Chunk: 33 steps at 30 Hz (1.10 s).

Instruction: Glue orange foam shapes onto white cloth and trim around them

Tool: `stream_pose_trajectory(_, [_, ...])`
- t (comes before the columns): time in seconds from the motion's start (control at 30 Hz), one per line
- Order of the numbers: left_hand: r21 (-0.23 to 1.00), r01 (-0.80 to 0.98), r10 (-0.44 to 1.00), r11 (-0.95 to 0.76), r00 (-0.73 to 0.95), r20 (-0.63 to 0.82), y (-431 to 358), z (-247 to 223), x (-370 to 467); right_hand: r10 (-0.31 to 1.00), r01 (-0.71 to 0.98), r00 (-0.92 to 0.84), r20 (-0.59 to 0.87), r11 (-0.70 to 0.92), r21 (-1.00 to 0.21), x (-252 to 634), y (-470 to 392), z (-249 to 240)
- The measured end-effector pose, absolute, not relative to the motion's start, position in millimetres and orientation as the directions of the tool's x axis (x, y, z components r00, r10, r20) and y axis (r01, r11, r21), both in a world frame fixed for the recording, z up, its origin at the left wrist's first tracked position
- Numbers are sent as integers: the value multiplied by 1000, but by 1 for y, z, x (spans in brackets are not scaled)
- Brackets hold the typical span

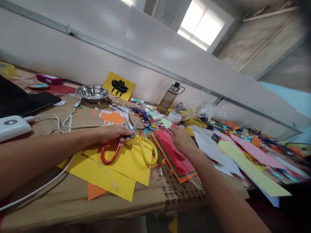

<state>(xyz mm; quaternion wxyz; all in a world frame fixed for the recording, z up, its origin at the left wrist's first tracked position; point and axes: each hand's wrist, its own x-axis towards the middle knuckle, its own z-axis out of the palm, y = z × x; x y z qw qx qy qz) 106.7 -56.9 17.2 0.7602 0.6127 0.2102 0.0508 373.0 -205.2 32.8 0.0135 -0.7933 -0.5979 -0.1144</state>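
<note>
My left hand (115,134) is closed around the pivot of a pair of scissors (132,131), whose blades stand apart and point up and away. One scissor handle is red, the other yellow, and both hang over yellow sheets (107,174) on the table. An orange piece (94,191) sticks out from under those sheets. To the right, my right hand (181,139) rests on the upper part of a stack of red, green and orange sheets (177,165). Its fingertips are blurred, so whether they grip anything is unclear.
A metal bowl (92,93), a yellow card with a black shape (119,86) and a bottle (168,98) stand along the wall. White cable (46,184) crosses the left side, near a white device (14,127). Pale paper sheets (252,168) and many scraps cover the right.
</note>
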Motion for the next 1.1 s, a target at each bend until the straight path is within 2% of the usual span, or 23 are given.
stream_pose_trajectory(0.13, [943, 180, 340, 279, 900, -272, -58, 20, 106, 934, 931, 298, 198, -330, 155, 395, -237, 19])
stream_pose_trajectory(0.2, [939, 180, 320, 294, 907, -274, -57, 21, 105, 907, 921, 326, 268, -369, 129, 391, -245, 20])
stream_pose_trajectory(0.23, [939, 175, 305, 297, 914, -267, -57, 22, 105, 893, 923, 327, 311, -372, 100, 384, -247, 23])
stream_pose_trajectory(0.27, [941, 165, 289, 296, 923, -253, -57, 23, 105, 873, 939, 313, 374, -342, 12, 372, -247, 28])
stream_pose_trajectory(0.33, [949, 132, 262, 287, 942, -211, -58, 26, 105, 862, 967, 251, 441, -242, -77, 338, -246, 39])
stream_pose_trajectory(0.4, [954, 90, 279, 287, 944, -173, -62, 31, 106, 829, 972, 186, 528, -78, -221, 295, -243, 48])
stream_pose_trajectory(0.43, [953, 72, 313, 295, 935, -167, -66, 34, 107, 840, 968, 147, 523, -15, -249, 274, -241, 50])
stream_pose_trajectory(0.5, [947, 53, 405, 316, 895, -186, -74, 39, 109, 885, 967, 89, 457, 33, -253, 238, -235, 48])
stream_pose_trajectory(0.6, [932, -54, 564, 357, 808, -169, -84, 44, 113, 893, 973, 137, 428, -40, -227, 207, -222, 35])
stream_pose_trajectory(0.77, [894, -304, 756, 329, 652, -57, -85, 57, 113, 822, 982, 190, 537, -149, -118, 203, -197, 22])
stream_pose_trajectory(0.9, [871, -385, 808, 305, 588, -23, -83, 78, 106, 758, 988, 154, 634, -117, -101, 208, -176, 37])
stream_pose_trajectory(1.0, [883, -398, 767, 247, 638, 73, -83, 94, 98, 761, 975, 146, 632, -4, -221, 209, -161, 54])
stream_pose_trajectory(1.1, [942, -334, 596, 45, 765, 243, -71, 103, 91, 757, 885, 153, 635, 182, -430, 214, -149, 66])
